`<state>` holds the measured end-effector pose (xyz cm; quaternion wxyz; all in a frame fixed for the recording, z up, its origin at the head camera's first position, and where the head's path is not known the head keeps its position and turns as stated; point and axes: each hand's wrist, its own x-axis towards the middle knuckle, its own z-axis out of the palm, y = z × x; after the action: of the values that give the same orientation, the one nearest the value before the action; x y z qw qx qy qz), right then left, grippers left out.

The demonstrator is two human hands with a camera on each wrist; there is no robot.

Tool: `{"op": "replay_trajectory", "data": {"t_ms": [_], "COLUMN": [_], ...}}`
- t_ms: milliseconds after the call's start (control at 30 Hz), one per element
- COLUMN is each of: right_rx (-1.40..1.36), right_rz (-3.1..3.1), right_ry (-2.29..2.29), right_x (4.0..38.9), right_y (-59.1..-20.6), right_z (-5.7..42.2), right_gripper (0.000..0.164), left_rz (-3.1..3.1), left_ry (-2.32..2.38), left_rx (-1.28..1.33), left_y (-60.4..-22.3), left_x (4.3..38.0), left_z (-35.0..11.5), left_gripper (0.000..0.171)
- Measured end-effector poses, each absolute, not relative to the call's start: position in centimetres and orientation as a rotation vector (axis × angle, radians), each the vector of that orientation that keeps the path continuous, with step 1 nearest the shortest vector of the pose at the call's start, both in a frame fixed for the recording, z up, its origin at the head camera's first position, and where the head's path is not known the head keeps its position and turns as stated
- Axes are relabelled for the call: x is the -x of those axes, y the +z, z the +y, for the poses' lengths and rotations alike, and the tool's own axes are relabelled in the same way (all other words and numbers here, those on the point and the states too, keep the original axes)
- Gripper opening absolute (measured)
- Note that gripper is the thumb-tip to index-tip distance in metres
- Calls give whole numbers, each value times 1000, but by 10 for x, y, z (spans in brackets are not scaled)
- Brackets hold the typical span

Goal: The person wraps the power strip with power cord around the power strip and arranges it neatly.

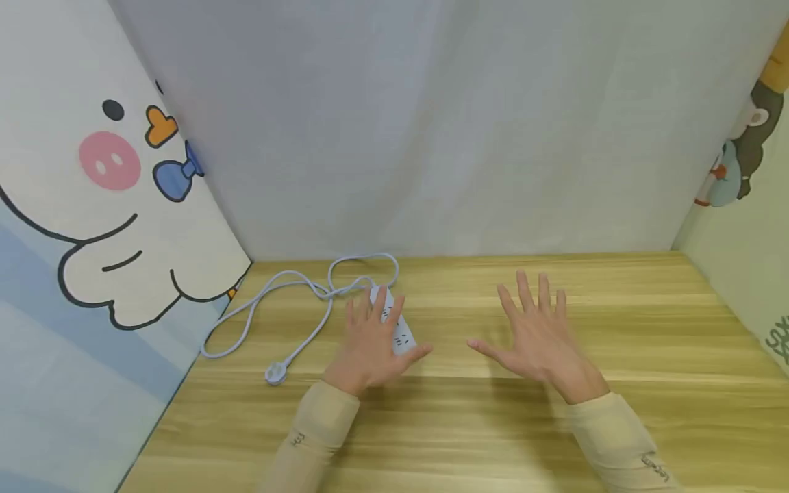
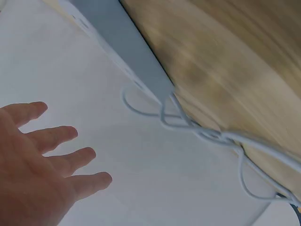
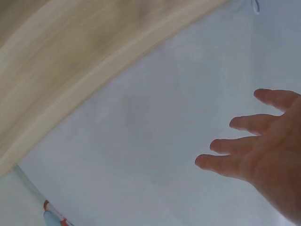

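A white power strip (image 1: 403,338) lies on the wooden table, its sockets facing up. In the head view my left hand (image 1: 372,346) is spread over it and hides part of its left side. The left wrist view shows the strip's side (image 2: 124,42) beyond the outstretched fingers, with a gap between. From the strip's far end a white cord (image 1: 296,275) runs in loose loops to the left, finishing in a plug (image 1: 275,372). My right hand (image 1: 538,340) hovers over bare wood with fingers spread, holding nothing.
The wooden table (image 1: 647,315) reaches back to a pale grey curtain (image 1: 493,123). On the left stands a panel with a cartoon duck (image 1: 49,103); a pale green panel (image 1: 740,260) with a cartoon figure bounds the right side.
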<state>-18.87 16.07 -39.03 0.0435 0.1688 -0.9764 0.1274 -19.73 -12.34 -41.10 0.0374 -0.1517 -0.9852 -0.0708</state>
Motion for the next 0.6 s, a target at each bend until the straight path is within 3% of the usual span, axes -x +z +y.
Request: {"op": "replay_trajectory", "data": {"t_ms": [300,600], "right_rx": [-605,-632], "right_rz": [-3051,-3209], "right_ry": [566,482], "right_x": [233,258], "right_y": [-380,-408], "right_z": [102,20], "right_gripper": [102,106], "left_rz": [-3051,-3036], "left_ry": [-186,-339], "left_rx": [238,124], "left_y": [-396,-396], "left_x": [224,214], "left_z": [-172,-203], "left_gripper": [99,95]}}
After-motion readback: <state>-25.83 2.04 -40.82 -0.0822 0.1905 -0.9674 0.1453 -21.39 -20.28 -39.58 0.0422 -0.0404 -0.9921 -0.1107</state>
